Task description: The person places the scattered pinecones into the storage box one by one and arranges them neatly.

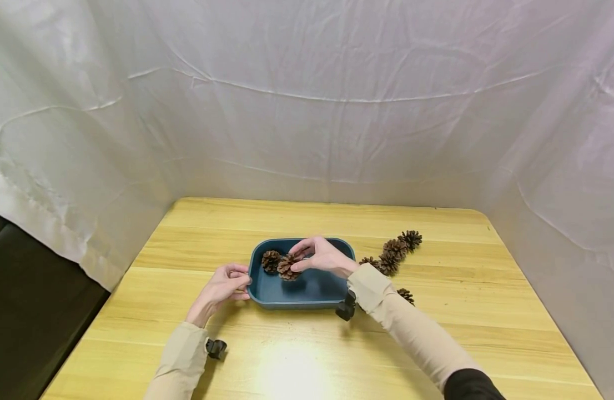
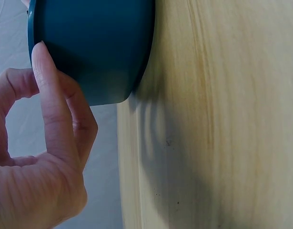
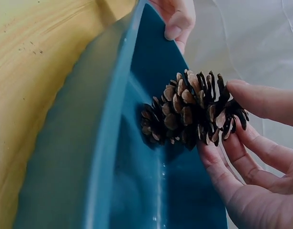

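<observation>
The right hand (image 1: 323, 258) grasps 1 pinecone (image 1: 287, 269) over the blue tray (image 1: 319, 287), which the left hand (image 1: 227, 284) grips with its fingers. Placing seems underway; the next move likely calls for release.

Pale, creased cloth (image 1: 337, 128) hangs behind and beside a wood-grained table (image 1: 487, 322) catching bright glare (image 1: 294, 366).

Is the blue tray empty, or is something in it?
Not empty: one pinecone lies in the tray near its left end. The right hand pinches another pinecone; whether it touches bottom, I cannot tell.
</observation>
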A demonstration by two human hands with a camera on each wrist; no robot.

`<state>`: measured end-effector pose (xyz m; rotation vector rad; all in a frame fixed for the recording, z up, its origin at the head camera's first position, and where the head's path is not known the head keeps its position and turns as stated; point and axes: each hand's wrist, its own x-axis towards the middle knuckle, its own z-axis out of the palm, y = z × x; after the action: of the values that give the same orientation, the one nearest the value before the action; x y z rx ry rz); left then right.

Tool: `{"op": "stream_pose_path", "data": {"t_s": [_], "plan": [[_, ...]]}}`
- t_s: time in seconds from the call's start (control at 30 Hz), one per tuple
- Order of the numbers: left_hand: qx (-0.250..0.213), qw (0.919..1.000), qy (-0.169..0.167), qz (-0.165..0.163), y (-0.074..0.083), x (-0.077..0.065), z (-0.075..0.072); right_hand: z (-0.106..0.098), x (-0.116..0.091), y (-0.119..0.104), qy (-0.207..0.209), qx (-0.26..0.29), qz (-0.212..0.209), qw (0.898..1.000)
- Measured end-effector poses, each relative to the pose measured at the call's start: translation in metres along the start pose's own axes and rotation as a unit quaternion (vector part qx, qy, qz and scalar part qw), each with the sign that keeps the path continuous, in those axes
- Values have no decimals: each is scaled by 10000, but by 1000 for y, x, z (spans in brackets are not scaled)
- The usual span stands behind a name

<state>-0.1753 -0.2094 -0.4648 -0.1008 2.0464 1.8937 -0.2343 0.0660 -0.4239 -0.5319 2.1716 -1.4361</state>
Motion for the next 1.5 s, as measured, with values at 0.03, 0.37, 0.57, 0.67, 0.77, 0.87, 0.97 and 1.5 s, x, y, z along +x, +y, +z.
{"op": "stream_pose_path", "data": {"t_s": [0.03,0.37,0.57,0.67,0.77,0.87,0.97,1.5], "plan": [[6,10000,-3,5,0,0,0,1,1,0,-7,-4,-10,10000],[18,10000,22,32,-1,0,0,12,6,4,-6,56,99,9999],[-47,10000,-16,13,0,0,0,18,8,5,-20,155,171,9997],[-63,9999,-72,32,0,-1,-1,21,9,6,15,150,115,9998],[-107,9999,-41,14,-1,-1,-1,24,11,7,31,109,83,9999],[-97,9999,-59,41,-1,0,-1,27,12,8,-14,118,54,9999],[-100,9999,-74,46,-1,0,-1,30,13,8,-62,173,97,9998],[-77,9999,-66,52,-1,0,-1,38,14,13,-96,35,194,9998]]}}
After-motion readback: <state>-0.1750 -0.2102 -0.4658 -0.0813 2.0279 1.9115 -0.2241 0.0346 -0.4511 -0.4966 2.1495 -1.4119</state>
